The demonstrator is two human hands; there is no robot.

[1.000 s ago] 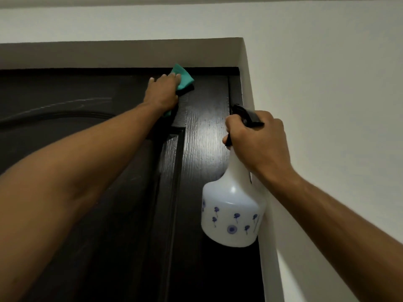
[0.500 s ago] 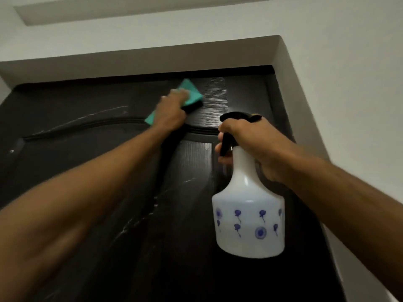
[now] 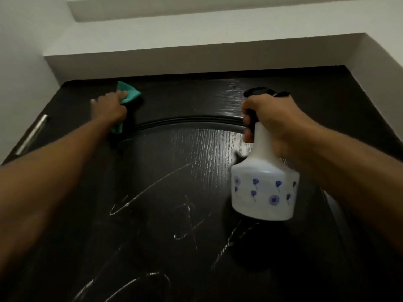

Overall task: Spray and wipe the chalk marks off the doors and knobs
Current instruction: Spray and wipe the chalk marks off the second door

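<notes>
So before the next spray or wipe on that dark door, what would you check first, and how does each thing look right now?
1. Cloth in hand: ok. The left hand presses the green cloth flat on the door.
2. Bottle grip: ok. The right hand grips the spray bottle by its neck.
3. Nozzle aimed at the door: ok, it points towards the panel.
4. Marks left: not ok. Chalk marks cover the lower panel.
5. Liquid level: cannot tell, the bottle is opaque.

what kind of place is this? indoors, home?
Likely indoors in a home or flat: a dark wood-grain door set in a recessed white plaster wall, with a metal hinge at its left edge and white chalk scribbles across the panel.
</notes>
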